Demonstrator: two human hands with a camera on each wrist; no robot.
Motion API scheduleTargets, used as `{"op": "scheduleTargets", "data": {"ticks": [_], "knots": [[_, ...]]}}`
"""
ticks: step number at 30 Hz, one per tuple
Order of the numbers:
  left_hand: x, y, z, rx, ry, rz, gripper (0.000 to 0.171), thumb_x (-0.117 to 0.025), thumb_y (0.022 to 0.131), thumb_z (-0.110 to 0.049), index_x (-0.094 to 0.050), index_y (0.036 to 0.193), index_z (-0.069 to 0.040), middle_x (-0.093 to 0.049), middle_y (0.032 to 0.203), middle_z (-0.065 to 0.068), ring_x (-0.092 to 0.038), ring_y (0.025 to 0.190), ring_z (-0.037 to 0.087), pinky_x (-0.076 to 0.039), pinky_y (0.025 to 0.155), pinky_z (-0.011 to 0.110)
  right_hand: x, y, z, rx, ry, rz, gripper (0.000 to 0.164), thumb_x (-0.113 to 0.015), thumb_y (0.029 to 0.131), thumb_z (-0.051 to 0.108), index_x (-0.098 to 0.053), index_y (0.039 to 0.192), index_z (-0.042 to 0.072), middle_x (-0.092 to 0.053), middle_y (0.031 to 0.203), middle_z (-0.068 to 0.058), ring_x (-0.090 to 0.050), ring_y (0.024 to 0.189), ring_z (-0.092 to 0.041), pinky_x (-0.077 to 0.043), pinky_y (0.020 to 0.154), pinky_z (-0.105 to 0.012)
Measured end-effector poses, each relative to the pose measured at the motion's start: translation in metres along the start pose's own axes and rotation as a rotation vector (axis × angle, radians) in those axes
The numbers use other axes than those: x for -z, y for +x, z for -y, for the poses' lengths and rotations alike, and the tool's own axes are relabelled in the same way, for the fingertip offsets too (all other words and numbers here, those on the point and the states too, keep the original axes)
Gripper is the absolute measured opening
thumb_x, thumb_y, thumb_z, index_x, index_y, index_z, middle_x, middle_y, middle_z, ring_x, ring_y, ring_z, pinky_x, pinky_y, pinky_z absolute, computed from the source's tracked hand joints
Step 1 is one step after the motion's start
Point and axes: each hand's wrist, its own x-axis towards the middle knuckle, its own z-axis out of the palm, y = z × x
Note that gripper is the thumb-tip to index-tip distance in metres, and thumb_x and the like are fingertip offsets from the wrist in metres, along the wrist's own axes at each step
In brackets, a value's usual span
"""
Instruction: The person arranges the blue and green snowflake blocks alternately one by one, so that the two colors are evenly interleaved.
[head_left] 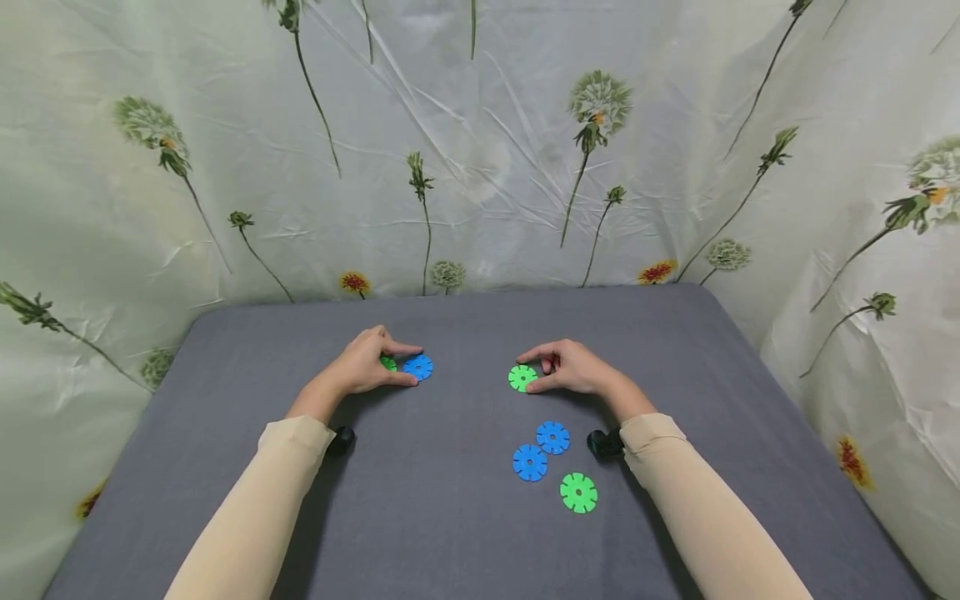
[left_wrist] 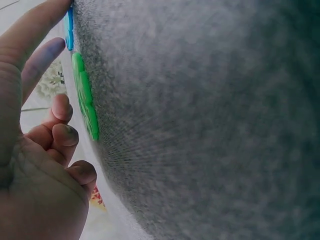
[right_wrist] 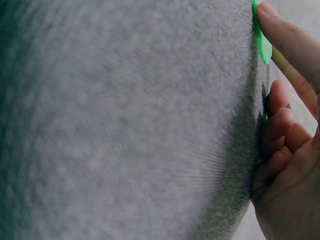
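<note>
My left hand (head_left: pixel 363 363) pinches a blue notched plastic disc (head_left: pixel 418 367) by its edges, between thumb and index finger, flat at the table surface. A green disc (head_left: pixel 387 363) lies just behind it, partly hidden under that hand; in the left wrist view this green disc (left_wrist: pixel 86 97) shows edge-on below the fingers. To the right, my right hand (head_left: pixel 576 369) holds another green disc (head_left: pixel 522 378) between thumb and index finger, its other fingers curled in. The right wrist view shows that disc (right_wrist: pixel 265 42) at the fingertips.
Nearer to me, on the right half of the grey-covered table (head_left: pixel 420 517), lie two blue discs, one (head_left: pixel 553 437) almost touching the other (head_left: pixel 530 462). A green disc (head_left: pixel 579 492) lies closest to me. Behind the table hangs a flower-patterned curtain (head_left: pixel 495 183).
</note>
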Motion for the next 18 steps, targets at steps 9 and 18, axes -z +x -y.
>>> {"op": "scheduleTargets", "data": {"ticks": [9,18], "knots": [[0.0005,-0.0002,-0.0033,-0.024,0.006,0.025,0.059,-0.092,0.085,-0.042,-0.075,0.139,-0.025,-0.056,0.101,0.007,-0.043,0.087,0.021,-0.032,0.077,0.035,-0.0034,0.0014,-0.0021,0.012,-0.005,-0.020,0.046,-0.090,0.090,0.024,-0.078,0.133,0.012,-0.059,0.083,0.002,-0.047,0.073,-0.013,-0.040,0.068,-0.025],[0.0021,0.0004,-0.0054,-0.016,0.053,0.035,0.059,-0.091,0.086,-0.045,-0.074,0.139,-0.028,-0.058,0.102,0.007,-0.043,0.088,0.021,-0.030,0.077,0.034,-0.0049,0.0014,-0.0026,0.012,-0.015,-0.042,0.041,-0.090,0.090,0.025,-0.080,0.127,0.013,-0.060,0.085,0.001,-0.048,0.074,-0.013,-0.041,0.069,-0.025]]}}
